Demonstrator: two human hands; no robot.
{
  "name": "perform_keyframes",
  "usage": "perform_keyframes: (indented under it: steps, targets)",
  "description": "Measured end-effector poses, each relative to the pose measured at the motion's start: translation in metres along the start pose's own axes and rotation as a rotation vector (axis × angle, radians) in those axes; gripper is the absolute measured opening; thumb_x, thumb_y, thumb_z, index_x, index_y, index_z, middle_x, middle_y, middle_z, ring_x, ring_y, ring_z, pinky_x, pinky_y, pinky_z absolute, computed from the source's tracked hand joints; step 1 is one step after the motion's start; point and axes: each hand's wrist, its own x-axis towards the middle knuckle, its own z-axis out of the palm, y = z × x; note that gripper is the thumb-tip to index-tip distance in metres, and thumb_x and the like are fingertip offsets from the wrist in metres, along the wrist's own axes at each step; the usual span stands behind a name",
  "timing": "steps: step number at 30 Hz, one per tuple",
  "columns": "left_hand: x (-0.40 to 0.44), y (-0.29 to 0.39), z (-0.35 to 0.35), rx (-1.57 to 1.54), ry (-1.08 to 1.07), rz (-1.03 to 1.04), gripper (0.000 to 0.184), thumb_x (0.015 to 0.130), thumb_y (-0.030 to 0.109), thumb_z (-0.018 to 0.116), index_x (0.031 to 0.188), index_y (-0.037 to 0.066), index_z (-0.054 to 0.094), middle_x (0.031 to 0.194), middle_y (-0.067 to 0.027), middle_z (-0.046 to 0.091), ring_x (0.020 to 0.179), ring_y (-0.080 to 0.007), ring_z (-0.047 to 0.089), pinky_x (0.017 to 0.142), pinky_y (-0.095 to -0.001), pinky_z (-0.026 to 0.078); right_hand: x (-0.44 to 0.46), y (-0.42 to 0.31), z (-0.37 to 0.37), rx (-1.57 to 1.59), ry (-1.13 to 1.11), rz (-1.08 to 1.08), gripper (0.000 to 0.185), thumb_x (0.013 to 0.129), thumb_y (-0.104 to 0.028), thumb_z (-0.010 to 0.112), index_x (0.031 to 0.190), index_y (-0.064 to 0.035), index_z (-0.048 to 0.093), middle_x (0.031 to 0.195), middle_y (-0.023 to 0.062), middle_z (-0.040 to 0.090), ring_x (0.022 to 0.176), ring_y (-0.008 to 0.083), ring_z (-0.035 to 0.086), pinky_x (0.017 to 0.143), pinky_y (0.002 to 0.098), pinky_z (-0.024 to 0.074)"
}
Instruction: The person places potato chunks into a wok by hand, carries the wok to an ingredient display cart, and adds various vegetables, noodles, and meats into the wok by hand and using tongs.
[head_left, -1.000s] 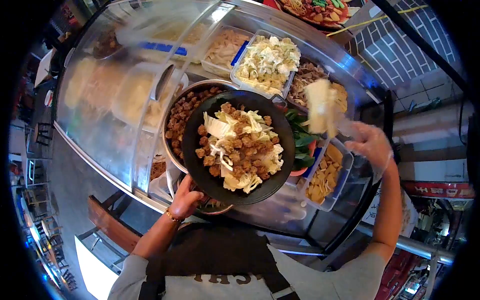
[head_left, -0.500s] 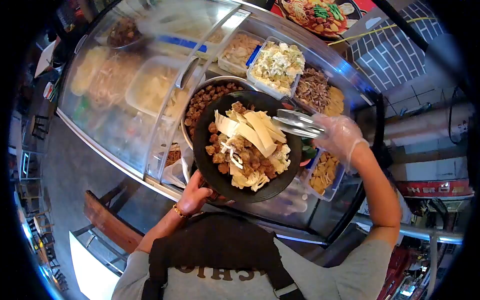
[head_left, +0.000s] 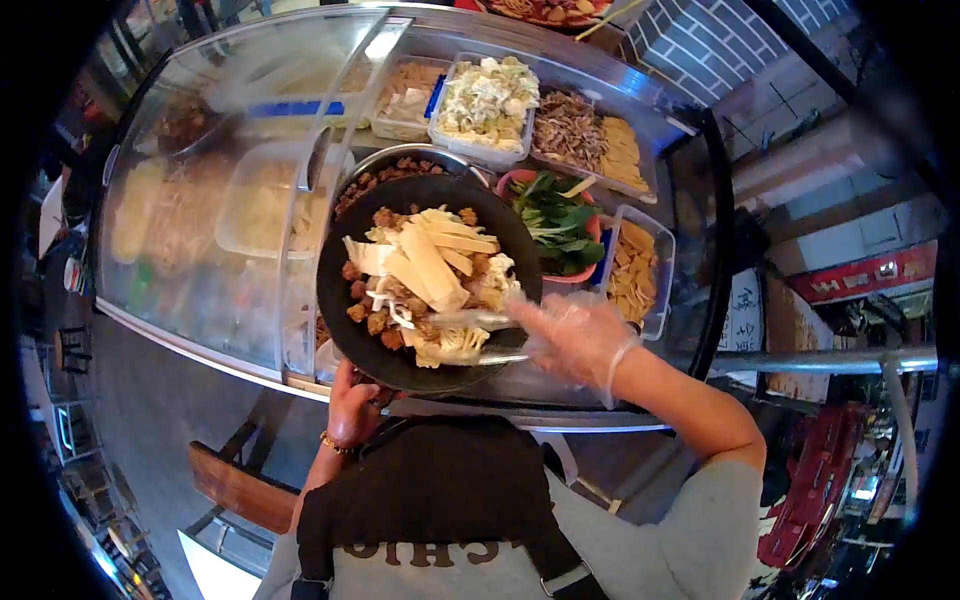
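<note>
My left hand [head_left: 354, 406] is closed at the near side of a black bowl [head_left: 505, 220] and holds it; the exact grip is partly hidden. Inside the bowl lie pale flat strips [head_left: 430, 270], small browned chunks [head_left: 358, 290] and pale frilly pieces. In a clear plastic glove, my right hand [head_left: 575, 338] is shut on metal tongs [head_left: 490, 357]. The tongs reach over the bowl's right side, their tips at the food and blurred by motion. Just beyond the glove, leafy greens [head_left: 555, 225] sit in a pink bowl [head_left: 594, 203].
A glass display case [head_left: 200, 310] holds several food tubs. Behind the black bowl stands a metal pot [head_left: 455, 160] of browned chunks. Farther back are a tub of pale florets [head_left: 488, 105] and sliced mushrooms [head_left: 568, 130]. Yellowish slices [head_left: 630, 275] fill a clear tub at right.
The tongs and my right hand have moved down and left, from beside the bowl to over its food. My view has shifted, and the greens now show fully.
</note>
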Motion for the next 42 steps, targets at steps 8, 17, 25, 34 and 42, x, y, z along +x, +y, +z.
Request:
perform_keyframes:
  steps: [8, 17, 25, 34, 42]
  targets:
    - [-0.015, 0.013, -0.027, 0.083, 0.070, 0.101, 0.058, 0.071, 0.006, 0.047, 0.127, 0.003, 0.034, 0.116, -0.0154, 0.051, 0.101, -0.0300, 0.056, 0.081, -0.0463, 0.052, 0.005, 0.132, 0.015, -0.031, 0.128, 0.531, 0.053, 0.075, -0.018, 0.063, 0.124, -0.0130, 0.045, 0.109, 0.0157, 0.060, 0.092, 0.0324, 0.060, 0.077, 0.0426, 0.0493]
    - [-0.020, 0.031, -0.010, 0.075, 0.183, 0.182, 0.062, 0.069, 0.004, 0.042, 0.129, 0.001, 0.030, 0.115, -0.0169, 0.050, 0.099, -0.0313, 0.057, 0.078, -0.0443, 0.054, 0.103, 0.173, 0.108, -0.446, -0.022, 0.393, 0.035, 0.086, -0.010, 0.042, 0.120, -0.0087, 0.047, 0.092, 0.0150, 0.061, 0.086, 0.0345, 0.061, 0.067, 0.0417, 0.0505]
    - [-0.021, 0.026, -0.013, 0.064, 0.189, 0.168, 0.061, 0.069, 0.006, 0.045, 0.128, 0.001, 0.031, 0.117, -0.0164, 0.048, 0.100, -0.0301, 0.056, 0.081, -0.0452, 0.052, 0.099, 0.199, 0.077, -0.163, -0.226, 0.451, 0.034, 0.088, -0.032, 0.041, 0.104, -0.0073, 0.060, 0.093, 0.0184, 0.063, 0.089, 0.0346, 0.061, 0.075, 0.0436, 0.0474]
    - [-0.020, 0.037, -0.003, 0.066, 0.210, 0.145, 0.058, 0.071, 0.007, 0.045, 0.128, 0.001, 0.032, 0.118, -0.0160, 0.048, 0.102, -0.0303, 0.055, 0.080, -0.0449, 0.052, 0.046, 0.247, 0.073, 0.411, 0.128, 0.464, 0.038, 0.069, -0.017, 0.069, 0.106, -0.0135, 0.058, 0.093, 0.0165, 0.062, 0.090, 0.0360, 0.058, 0.076, 0.0414, 0.0470]
    - [-0.016, 0.042, -0.010, 0.080, 0.146, 0.122, 0.055, 0.071, 0.008, 0.047, 0.124, 0.000, 0.035, 0.113, -0.0158, 0.052, 0.098, -0.0307, 0.058, 0.079, -0.0446, 0.053, 0.034, 0.238, 0.038, 0.064, -0.029, 0.435, 0.037, 0.068, -0.021, 0.071, 0.101, -0.0102, 0.058, 0.094, 0.0181, 0.061, 0.087, 0.0372, 0.058, 0.075, 0.0414, 0.0467]
